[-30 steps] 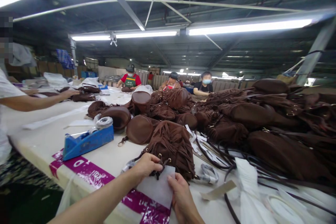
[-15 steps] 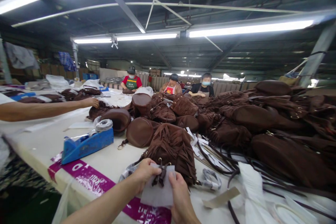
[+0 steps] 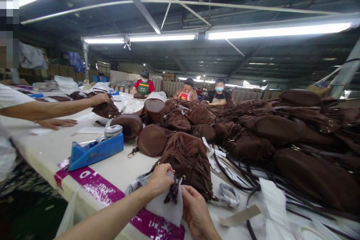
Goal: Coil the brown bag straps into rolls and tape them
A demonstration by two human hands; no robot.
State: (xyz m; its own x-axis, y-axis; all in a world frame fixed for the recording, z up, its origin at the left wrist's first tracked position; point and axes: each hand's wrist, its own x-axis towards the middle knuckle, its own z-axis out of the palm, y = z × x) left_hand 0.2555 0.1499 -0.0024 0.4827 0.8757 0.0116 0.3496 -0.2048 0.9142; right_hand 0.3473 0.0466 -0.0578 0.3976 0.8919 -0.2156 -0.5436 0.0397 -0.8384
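Note:
A brown fringed bag lies in front of me with its gold-ringed opening toward me. Dark tassel ends of its drawstring hang over a thin white sheet. My left hand is closed at the top of the sheet beside the tassels, its fingertips on the paper. With thumb and fingers, my right hand pinches the sheet's right edge. The sheet stands bent up beside the tassels. Plastic-wrapped strap parts lie right of the bag.
A blue tape dispenser stands at the left near purple printed tape on the table. Brown bags are heaped behind and right, with loose dark straps. At left, a co-worker's hand grips another bag. Several people sit across the table.
My left hand has shifted up over the sheet's top, and the sheet's right side is now bent up by the tassels. The co-worker has raised a bag, and their other hand now shows.

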